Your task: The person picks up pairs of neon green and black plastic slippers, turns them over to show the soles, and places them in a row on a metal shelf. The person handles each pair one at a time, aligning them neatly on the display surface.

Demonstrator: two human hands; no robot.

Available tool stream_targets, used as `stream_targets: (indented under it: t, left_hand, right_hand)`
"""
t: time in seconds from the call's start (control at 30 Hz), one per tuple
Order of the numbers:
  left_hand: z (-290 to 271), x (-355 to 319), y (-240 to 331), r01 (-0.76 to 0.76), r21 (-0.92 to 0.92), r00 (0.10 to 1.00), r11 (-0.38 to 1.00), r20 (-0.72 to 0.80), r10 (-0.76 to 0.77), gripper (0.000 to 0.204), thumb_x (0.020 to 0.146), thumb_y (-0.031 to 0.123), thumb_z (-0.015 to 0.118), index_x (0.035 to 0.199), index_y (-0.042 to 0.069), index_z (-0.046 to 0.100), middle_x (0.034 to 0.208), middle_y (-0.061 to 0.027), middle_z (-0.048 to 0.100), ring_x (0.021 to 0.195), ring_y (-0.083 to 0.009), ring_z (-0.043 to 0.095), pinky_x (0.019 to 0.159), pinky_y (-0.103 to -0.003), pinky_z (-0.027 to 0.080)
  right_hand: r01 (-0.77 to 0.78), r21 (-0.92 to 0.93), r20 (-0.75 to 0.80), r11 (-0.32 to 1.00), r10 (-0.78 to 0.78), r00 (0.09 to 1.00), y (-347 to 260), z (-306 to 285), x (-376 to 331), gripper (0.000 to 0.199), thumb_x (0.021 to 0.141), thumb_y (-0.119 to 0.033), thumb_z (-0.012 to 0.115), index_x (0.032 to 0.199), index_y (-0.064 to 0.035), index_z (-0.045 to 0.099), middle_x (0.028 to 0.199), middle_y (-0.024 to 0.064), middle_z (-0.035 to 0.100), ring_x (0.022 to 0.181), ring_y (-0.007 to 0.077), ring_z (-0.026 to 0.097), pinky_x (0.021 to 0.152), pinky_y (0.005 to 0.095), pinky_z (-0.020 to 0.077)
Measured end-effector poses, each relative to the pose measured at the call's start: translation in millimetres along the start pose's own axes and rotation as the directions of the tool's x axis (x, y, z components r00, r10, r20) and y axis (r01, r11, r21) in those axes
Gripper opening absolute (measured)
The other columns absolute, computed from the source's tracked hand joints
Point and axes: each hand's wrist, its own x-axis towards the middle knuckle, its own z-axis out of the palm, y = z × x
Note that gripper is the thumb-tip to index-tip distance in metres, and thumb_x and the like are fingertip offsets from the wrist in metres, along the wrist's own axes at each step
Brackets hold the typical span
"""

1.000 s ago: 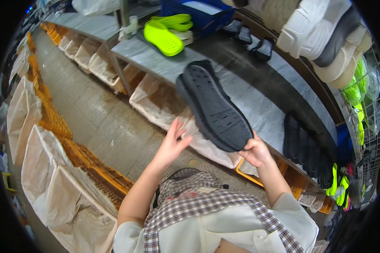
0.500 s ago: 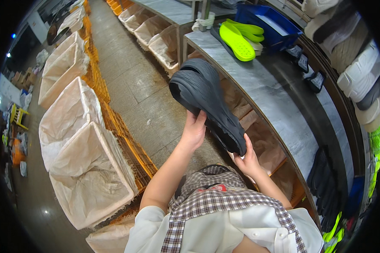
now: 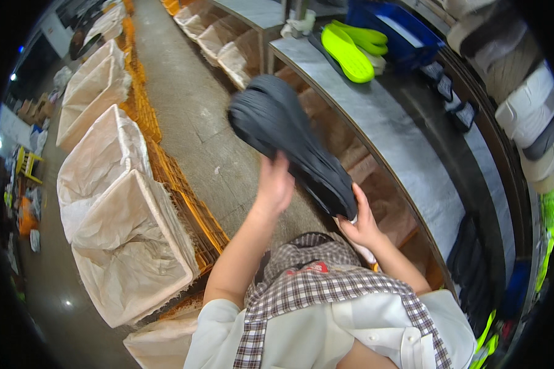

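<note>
A stack of dark grey shoe soles hangs in the air before me, slanting from upper left to lower right. My left hand, slightly blurred, grips its left side near the middle, with some fingers hidden behind it. Around the lower right end my right hand is closed, thumb and fingers on either side of the stack. On the grey worktop beyond lie bright yellow-green soles, with a dark sole partly under them.
Cloth-lined orange baskets stand in a row on the left. More lined bins sit under the worktop. A blue crate is at its far end, and several dark pieces lie nearby. Pale soles are stacked at the right.
The stack's upper end has swung left and slightly up. My left hand has shifted a little left and up with it, while my right hand keeps its hold at the lower end.
</note>
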Motion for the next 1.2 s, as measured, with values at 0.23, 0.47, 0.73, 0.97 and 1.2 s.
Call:
stream_targets:
  t: [0.23,0.47,0.73,0.97,1.2]
  left_hand:
    - [-18.7,13.1,-2.2,0.194,-0.317,0.980,0.928,0.024,-0.197,0.042,0.093,0.035,0.053,0.121,0.004,0.051,0.119,-0.0095,0.058,0.110,-0.0263,0.055,0.098,-0.041,0.044]
    - [-21.1,19.0,-7.0,0.211,-0.330,0.977,0.920,0.034,-0.212,0.044,0.091,0.036,0.055,0.121,0.003,0.052,0.118,-0.0104,0.059,0.108,-0.0262,0.057,0.097,-0.040,0.045]
    - [-11.9,17.8,-2.4,0.219,-0.301,0.976,0.928,0.050,-0.214,0.040,0.094,0.033,0.052,0.119,0.003,0.052,0.117,-0.0104,0.059,0.109,-0.0262,0.055,0.097,-0.041,0.044]
    - [-2.1,7.7,-7.2,0.032,0.086,0.995,0.996,0.095,-0.040,0.049,0.093,0.006,0.054,0.137,0.010,0.032,0.131,-0.0083,0.046,0.119,-0.0228,0.048,0.100,-0.039,0.041]
    - [3.4,-3.8,-5.3,0.018,0.271,0.965,0.962,0.248,-0.088,0.062,0.086,0.005,0.066,0.138,0.007,0.031,0.132,-0.0074,0.045,0.123,-0.0203,0.044,0.103,-0.036,0.036]
  right_hand:
    - [0.151,0.425,0.023,0.892,-0.178,0.984,-35.5,-15.9,47.5,0.122,0.054,-0.035,0.090,0.146,-0.0042,0.017,0.135,0.0171,0.037,0.124,0.0295,0.041,0.105,0.0416,0.0321]
    - [0.174,0.326,0.000,0.929,-0.184,0.983,-52.4,-22.1,65.1,0.121,0.054,-0.043,0.089,0.146,-0.0033,0.020,0.134,0.0171,0.035,0.122,0.0293,0.041,0.104,0.0409,0.0333]
    - [0.146,0.377,0.085,0.915,-0.191,0.978,-43.8,-25.6,62.4,0.137,0.045,-0.064,0.083,0.147,-0.0034,0.015,0.138,0.0170,0.032,0.128,0.0303,0.035,0.107,0.0439,0.0282]
    - [-0.225,0.684,0.209,0.694,0.109,0.972,-39.2,-39.5,87.3,0.103,0.072,-0.044,0.077,0.148,-0.0060,0.019,0.146,0.0128,0.031,0.135,0.0241,0.028,0.108,0.0401,0.0247]
    - [-0.269,0.612,0.274,0.744,0.120,0.954,-37.7,-33.6,80.0,0.088,0.071,-0.021,0.081,0.141,-0.0039,0.032,0.134,0.0088,0.044,0.121,0.0209,0.044,0.103,0.0378,0.0340]
